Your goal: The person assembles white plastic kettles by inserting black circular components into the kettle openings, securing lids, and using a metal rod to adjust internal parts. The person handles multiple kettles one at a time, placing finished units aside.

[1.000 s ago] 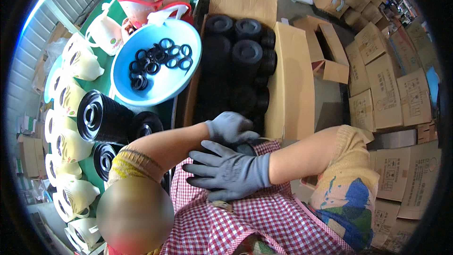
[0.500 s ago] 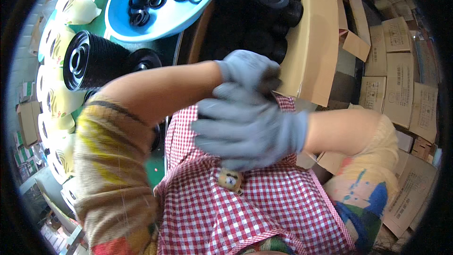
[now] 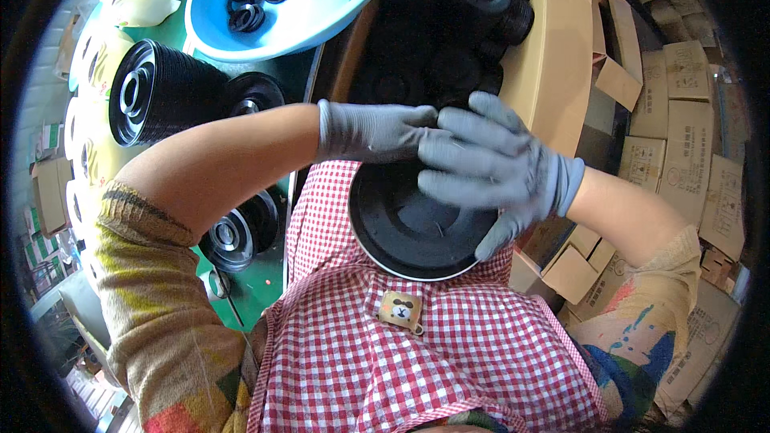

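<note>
The green table (image 3: pixel 257 281) runs its right edge beside a cardboard box (image 3: pixel 561 56), a blue basin (image 3: pixel 233 42) at that edge. The black disc (image 3: pixel 401 228) is at my waist, by the box's near edge. My right hand (image 3: pixel 497 164) spreads open over it; my left hand (image 3: pixel 377 132) is at its far rim, whether gripping I can't tell. The basin holds black rings (image 3: pixel 243 18).

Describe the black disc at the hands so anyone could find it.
Find the checked apron. At its top, partly under the right hand, is the disc. Unlike the black discs on the table, it shows a thin pale lower edge.
</note>
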Action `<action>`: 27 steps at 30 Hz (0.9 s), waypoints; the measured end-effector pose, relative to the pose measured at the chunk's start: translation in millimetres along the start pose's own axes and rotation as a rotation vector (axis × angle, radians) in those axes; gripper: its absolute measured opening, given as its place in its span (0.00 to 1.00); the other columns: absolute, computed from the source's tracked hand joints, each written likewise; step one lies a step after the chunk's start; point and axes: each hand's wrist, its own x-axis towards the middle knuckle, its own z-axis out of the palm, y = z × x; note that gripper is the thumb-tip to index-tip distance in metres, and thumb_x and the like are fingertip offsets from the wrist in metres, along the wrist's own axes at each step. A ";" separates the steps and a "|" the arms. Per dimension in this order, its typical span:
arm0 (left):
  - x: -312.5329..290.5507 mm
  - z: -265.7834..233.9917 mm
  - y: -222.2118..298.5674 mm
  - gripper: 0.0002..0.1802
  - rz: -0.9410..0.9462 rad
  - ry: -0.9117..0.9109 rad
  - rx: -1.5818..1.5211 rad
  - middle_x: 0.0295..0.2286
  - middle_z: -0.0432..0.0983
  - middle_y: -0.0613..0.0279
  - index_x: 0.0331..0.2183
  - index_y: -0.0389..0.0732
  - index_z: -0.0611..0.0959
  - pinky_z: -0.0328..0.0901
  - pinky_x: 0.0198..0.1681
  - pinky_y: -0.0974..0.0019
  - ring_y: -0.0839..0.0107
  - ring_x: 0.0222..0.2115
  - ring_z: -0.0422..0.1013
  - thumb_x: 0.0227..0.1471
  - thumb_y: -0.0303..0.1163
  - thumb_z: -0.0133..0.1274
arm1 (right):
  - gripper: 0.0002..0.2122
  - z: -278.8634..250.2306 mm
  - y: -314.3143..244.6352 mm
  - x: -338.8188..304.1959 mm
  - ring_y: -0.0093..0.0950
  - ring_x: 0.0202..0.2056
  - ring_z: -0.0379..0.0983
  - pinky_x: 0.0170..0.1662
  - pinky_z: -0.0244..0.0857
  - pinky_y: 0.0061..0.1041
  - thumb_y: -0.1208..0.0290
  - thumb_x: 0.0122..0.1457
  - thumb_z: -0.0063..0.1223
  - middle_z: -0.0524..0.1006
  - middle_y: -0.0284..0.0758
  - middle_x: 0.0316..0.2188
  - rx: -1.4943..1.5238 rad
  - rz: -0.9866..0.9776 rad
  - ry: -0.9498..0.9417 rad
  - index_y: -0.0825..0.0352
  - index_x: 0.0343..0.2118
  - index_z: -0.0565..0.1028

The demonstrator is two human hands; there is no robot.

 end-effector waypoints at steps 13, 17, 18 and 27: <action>-15.4 -8.2 14.8 0.20 -0.212 -0.046 -0.260 0.47 0.75 0.53 0.50 0.41 0.75 0.66 0.53 0.58 0.63 0.49 0.72 0.61 0.41 0.52 | 0.37 -52.9 -11.1 14.2 0.45 0.65 0.54 0.68 0.30 0.57 0.31 0.53 0.44 0.65 0.39 0.61 -0.076 0.090 -0.219 0.56 0.58 0.72; 13.6 5.2 15.5 0.24 -0.119 -0.004 0.462 0.31 0.79 0.45 0.37 0.36 0.82 0.69 0.41 0.53 0.50 0.37 0.77 0.52 0.49 0.58 | 0.28 -13.2 -47.5 61.8 0.42 0.64 0.56 0.66 0.35 0.60 0.47 0.51 0.52 0.67 0.37 0.60 0.168 0.074 -0.225 0.56 0.53 0.75; 29.6 9.7 21.7 0.22 -0.061 -0.036 0.564 0.28 0.78 0.46 0.33 0.38 0.82 0.69 0.36 0.52 0.49 0.33 0.76 0.52 0.50 0.57 | 0.24 2.3 -61.3 71.2 0.42 0.63 0.56 0.66 0.35 0.59 0.51 0.53 0.51 0.68 0.37 0.59 0.076 0.071 -0.171 0.57 0.51 0.76; -5.2 -14.4 26.5 0.23 -0.297 0.060 -0.043 0.43 0.77 0.49 0.46 0.41 0.79 0.68 0.50 0.58 0.57 0.46 0.74 0.58 0.48 0.54 | 0.33 -57.8 -30.0 23.1 0.44 0.60 0.61 0.64 0.44 0.55 0.34 0.51 0.50 0.70 0.38 0.56 -0.116 0.010 -0.128 0.55 0.52 0.75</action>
